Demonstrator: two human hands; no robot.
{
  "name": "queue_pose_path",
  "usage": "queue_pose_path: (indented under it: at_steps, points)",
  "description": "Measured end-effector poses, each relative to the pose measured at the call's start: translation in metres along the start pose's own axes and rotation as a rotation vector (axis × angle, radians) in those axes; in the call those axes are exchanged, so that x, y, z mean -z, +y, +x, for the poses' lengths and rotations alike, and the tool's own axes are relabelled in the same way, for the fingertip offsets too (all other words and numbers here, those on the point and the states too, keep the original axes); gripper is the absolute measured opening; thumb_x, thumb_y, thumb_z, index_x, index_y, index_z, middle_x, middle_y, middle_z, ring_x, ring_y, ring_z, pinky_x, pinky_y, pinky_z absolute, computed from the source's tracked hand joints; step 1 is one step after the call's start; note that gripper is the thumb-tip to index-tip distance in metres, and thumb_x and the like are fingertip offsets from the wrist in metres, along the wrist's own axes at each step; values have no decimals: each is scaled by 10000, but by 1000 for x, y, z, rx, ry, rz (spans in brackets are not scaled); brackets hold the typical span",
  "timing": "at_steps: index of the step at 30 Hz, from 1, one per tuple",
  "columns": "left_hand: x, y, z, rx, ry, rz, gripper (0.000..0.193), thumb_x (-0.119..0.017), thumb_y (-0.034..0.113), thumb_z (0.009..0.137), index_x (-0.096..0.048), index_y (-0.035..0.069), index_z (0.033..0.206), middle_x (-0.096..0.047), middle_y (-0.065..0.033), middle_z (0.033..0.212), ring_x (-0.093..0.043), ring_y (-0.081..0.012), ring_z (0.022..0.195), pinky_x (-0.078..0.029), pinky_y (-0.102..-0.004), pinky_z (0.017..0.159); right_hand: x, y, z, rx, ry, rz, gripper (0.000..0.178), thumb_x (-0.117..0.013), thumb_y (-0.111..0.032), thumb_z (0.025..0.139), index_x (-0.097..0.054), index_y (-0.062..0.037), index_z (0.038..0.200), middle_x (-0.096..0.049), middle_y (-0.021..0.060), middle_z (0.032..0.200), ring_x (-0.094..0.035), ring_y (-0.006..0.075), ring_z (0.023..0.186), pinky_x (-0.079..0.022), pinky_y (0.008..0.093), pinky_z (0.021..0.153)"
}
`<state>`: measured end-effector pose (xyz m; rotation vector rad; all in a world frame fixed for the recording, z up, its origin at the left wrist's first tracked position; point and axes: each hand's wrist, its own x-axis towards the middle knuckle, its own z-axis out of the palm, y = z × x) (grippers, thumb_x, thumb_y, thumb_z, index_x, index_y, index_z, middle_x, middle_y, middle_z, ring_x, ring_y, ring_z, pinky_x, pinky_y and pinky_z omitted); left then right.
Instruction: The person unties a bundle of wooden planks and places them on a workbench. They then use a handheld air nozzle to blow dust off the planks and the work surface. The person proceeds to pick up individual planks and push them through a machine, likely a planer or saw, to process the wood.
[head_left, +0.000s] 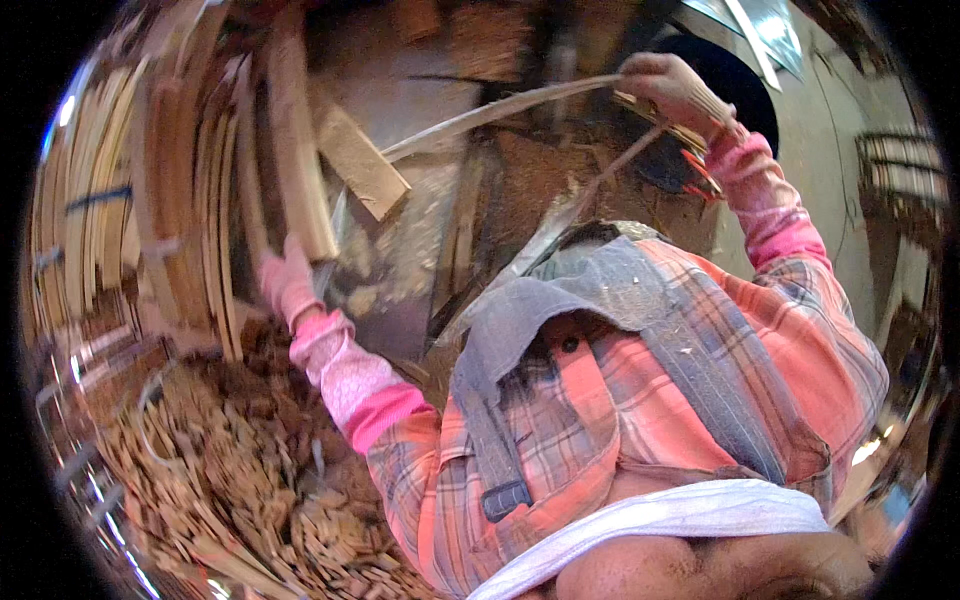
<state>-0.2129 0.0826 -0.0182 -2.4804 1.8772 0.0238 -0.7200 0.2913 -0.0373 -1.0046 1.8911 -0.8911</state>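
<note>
My right hand (672,90), in a pale pinkish glove, is raised at the upper right, fingers closed on one end of a long, pale flat strip (490,115). The strip curves left toward a short wooden board (365,165); I cannot tell whether it is plastic or thin wood. My gloved left hand (287,285) is at the lower end of a long wooden plank (298,150), seemingly touching it. Its fingers are blurred and partly hidden. A second pale strip (560,220) slants from near my right hand down to my apron (590,290).
Stacked wooden slats (100,190) stand at the left, some bound with a dark band. Below them lies a big heap of wood offcuts (230,470). A round black container (755,100) is beside my right wrist. Sawdust covers the work surface (395,270).
</note>
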Motion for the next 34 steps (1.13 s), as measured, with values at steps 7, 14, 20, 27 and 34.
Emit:
queue_pose_path:
  at_steps: [7, 14, 20, 27, 34]
  points:
    - [3, 110, -24, -825, 367, 3, 609, -576, 459, 939, -527, 45, 1383, -537, -188, 1402, -515, -385, 1264, -395, -451, 1077, -72, -31, -40, 244, -462, 44, 246, -676, -239, 875, -723, -177, 1108, -737, 31, 966, -674, 164, 855, -544, 336, 780]
    - [1, -18, 44, -415, 72, 321, 503, -472, 349, 971, -565, 28, 1348, -533, -189, 1408, -475, -373, 1310, -378, -421, 1091, -42, 164, -83, -266, -325, -537, 273, -580, -218, 833, -705, -147, 1066, -705, 153, 983, -684, 345, 957, -530, 475, 821]
    - [33, 42, -17, -450, 318, 76, 473, -541, 322, 956, -583, 39, 1332, -601, -217, 1313, -549, -390, 1219, -424, -403, 1051, 108, 513, -224, -1070, 306, -668, 289, -635, -335, 893, -756, -112, 1031, -724, 149, 1059, -701, 306, 1004, -550, 442, 857]
    - [-70, 226, -133, -1068, 21, -415, 260, -679, 144, 899, -720, 42, 1133, -708, -170, 1116, -672, -275, 1039, -504, -360, 958, 105, 459, -263, -911, 1034, 627, 289, -599, -282, 923, -687, -63, 1090, -706, 54, 880, -617, 158, 652, -486, 338, 585]
    - [-205, 306, -166, -821, -542, -84, 636, -635, 489, 903, -577, 35, 1344, -626, -198, 1302, -563, -307, 1266, -407, -350, 1080, 125, 435, -365, -836, 971, 677, 437, -592, -380, 920, -635, -114, 1264, -716, 63, 1023, -664, 175, 787, -508, 352, 721]
